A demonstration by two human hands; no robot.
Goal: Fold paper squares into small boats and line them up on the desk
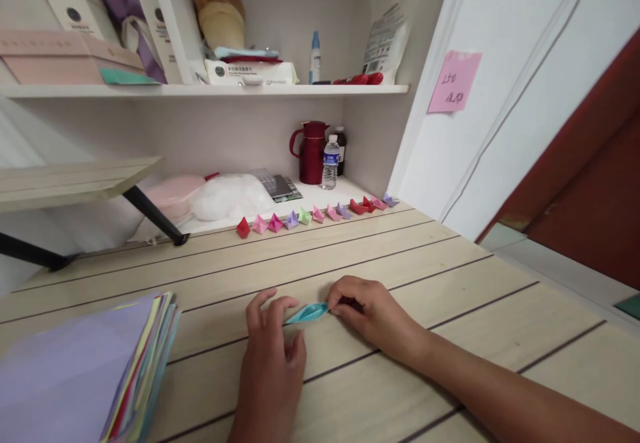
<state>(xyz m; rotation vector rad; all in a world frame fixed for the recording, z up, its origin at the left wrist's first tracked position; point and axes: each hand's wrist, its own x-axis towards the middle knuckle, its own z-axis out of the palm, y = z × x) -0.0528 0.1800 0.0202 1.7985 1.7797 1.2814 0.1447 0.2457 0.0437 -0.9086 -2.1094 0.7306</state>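
Note:
A small folded piece of teal paper lies on the wooden table between my two hands. My left hand rests on the table with its fingertips pressing the paper's left end. My right hand pinches the paper's right end, fingers curled together. A stack of coloured paper sheets with a lilac sheet on top sits at the near left. A row of several small folded paper boats in red, pink, purple and green lines the table's far edge.
Behind the row stand a dark red jug, a water bottle and a white plastic bag. A wooden stand with black legs overhangs the left. A shelf above holds boxes and packets. A pink note hangs on the wall.

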